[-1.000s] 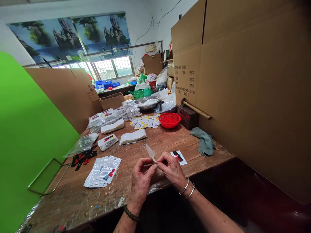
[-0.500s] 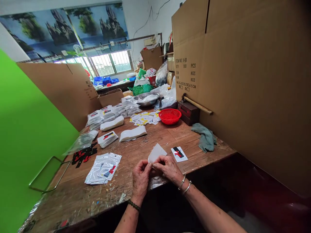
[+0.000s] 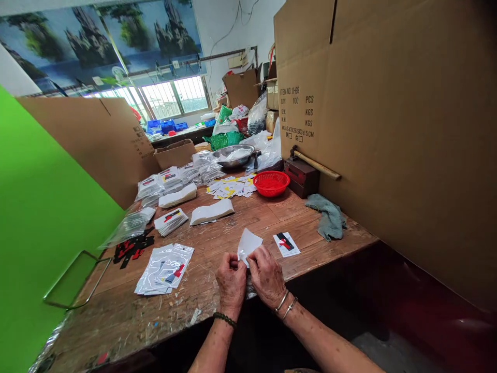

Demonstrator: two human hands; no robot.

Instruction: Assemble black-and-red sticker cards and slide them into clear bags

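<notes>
A white sheet or small bag [image 3: 249, 243] stands up from the fingers of both hands near the table's front edge. My left hand [image 3: 232, 282] pinches its lower left side, thumb against fingers. My right hand [image 3: 266, 274] grips its lower right side, close beside the left. Just right of the hands lies a white card with a black and red piece [image 3: 286, 244]. Farther left, flat clear bags with white cards [image 3: 164, 269] are piled on the wood. Behind them sit a stack of printed cards [image 3: 171, 221] and a stack of white strips [image 3: 212, 212].
A red basket [image 3: 271, 184], a dark box [image 3: 301, 177] with a hammer on it and a grey-green cloth [image 3: 327, 216] stand at the back right. Large cardboard [image 3: 380, 129] walls the right side. Black and red pieces [image 3: 132, 247] lie at left, near a metal handle [image 3: 77, 280].
Both hands have shifted slightly, the right one now more upright with its fingers higher on the white sheet. The sheet has narrowed and tilted a little. The camera view has moved slightly.
</notes>
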